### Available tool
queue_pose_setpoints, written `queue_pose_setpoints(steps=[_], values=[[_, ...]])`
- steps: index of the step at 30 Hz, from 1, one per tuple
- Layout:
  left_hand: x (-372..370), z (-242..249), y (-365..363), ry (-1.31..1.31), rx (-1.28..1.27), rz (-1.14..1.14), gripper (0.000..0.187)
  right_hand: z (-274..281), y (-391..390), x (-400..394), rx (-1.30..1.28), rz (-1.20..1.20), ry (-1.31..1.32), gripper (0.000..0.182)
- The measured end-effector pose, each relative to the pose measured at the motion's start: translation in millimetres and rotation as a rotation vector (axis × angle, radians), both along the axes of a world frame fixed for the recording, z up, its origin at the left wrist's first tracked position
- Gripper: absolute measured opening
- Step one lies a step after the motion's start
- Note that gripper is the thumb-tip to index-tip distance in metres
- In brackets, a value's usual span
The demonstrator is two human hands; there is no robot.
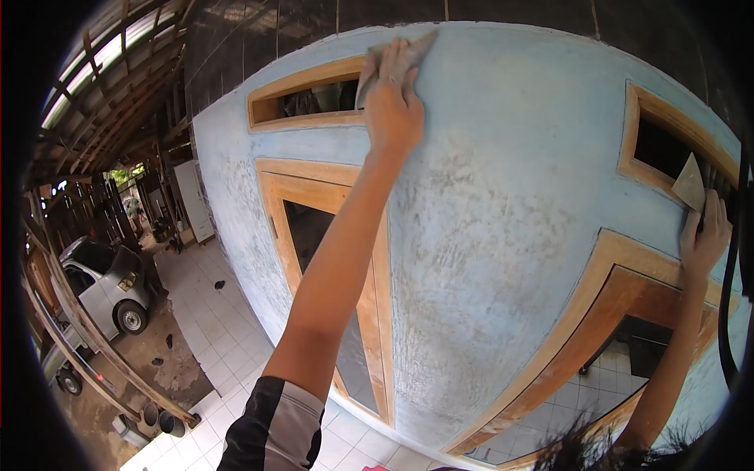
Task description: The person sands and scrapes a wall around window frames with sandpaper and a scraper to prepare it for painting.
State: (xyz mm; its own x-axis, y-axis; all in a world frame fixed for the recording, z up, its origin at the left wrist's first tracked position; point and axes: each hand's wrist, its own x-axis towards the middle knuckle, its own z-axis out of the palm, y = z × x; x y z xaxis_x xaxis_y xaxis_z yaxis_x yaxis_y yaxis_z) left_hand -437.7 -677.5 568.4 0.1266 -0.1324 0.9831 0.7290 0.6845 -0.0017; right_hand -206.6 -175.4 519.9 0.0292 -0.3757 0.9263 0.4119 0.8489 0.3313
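Note:
My left hand [395, 102] reaches high on the pale blue wall [503, 102], fingers stretched over a grey sheet that looks like sandpaper [420, 51]. It presses the sheet to the plaster beside the right end of a wood-framed vent opening [302, 122], just under the dark tiles. Over at the right edge, my right hand [709, 231] grips a flat, pale, pointed piece [689, 184], like a putty knife blade. That piece overlaps the lower frame of a second vent opening [628, 129]. Any handle is hidden by my fingers.
Below the vents are a wood-framed window [381, 314] and a wider wooden frame [542, 377]. Dark tiles [518, 16] run along the top. White floor tiles [212, 314] lie below left, near a silver vehicle [110, 275], wooden posts and buckets [170, 424].

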Motion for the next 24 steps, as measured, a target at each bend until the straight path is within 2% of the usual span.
queue_pose_setpoints(steps=[1, 3, 5, 7, 11, 13, 14, 15, 18, 20, 21, 22, 23, 24], values=[[-8, 15, -6, -0.005, 0.0, 0.0, 0.045, 0, -1, 0, -0.03, 0.018, -0.014, 0.04], [-14, 36, -10, -0.303, 0.103, -0.016, 0.045, 0, -2, 2, -0.064, 0.029, -0.025, 0.04], [-6, 13, 14, -0.256, 0.095, 0.013, 0.046, -1, -5, 0, -0.03, 0.03, 0.027, 0.04], [20, -23, 37, 0.113, -0.072, 0.072, 0.041, -1, -8, 2, -0.04, 0.023, 0.014, 0.04], [14, -5, 7, 0.138, -0.215, 0.113, 0.046, 0, 1, 0, 0.007, 0.001, 0.016, 0.04], [2, 30, 0, -0.217, 0.077, -0.165, 0.051, 0, -8, 4, -0.049, 0.012, -0.023, 0.04], [-10, 30, 10, -0.098, 0.108, -0.017, 0.052, 2, -12, 5, -0.101, 0.025, -0.058, 0.04], [-2, 26, 23, -0.098, 0.108, -0.019, 0.052, 4, -14, 5, -0.1, 0.023, -0.057, 0.04], [41, -23, 59, 0.022, -0.192, -0.116, 0.051, 3, -23, 6, -0.146, 0.066, -0.075, 0.039], [29, -15, 48, 0.029, -0.188, -0.182, 0.05, 7, -38, 5, 0.059, 0.097, 0.062, 0.036], [27, -9, 40, 0.018, -0.185, -0.246, 0.049, 9, -40, 5, 0.069, 0.096, 0.061, 0.036], [23, 5, 36, 0.015, -0.046, -0.116, 0.048, 9, -40, 4, 0.051, 0.123, 0.05, 0.035], [19, 13, 42, 0.017, -0.05, -0.117, 0.048, 7, -40, 5, 0.024, 0.15, 0.043, 0.034], [16, 19, 51, -0.018, 0.063, -0.104, 0.049, 5, -42, 5, 0.015, 0.147, 0.044, 0.034]])
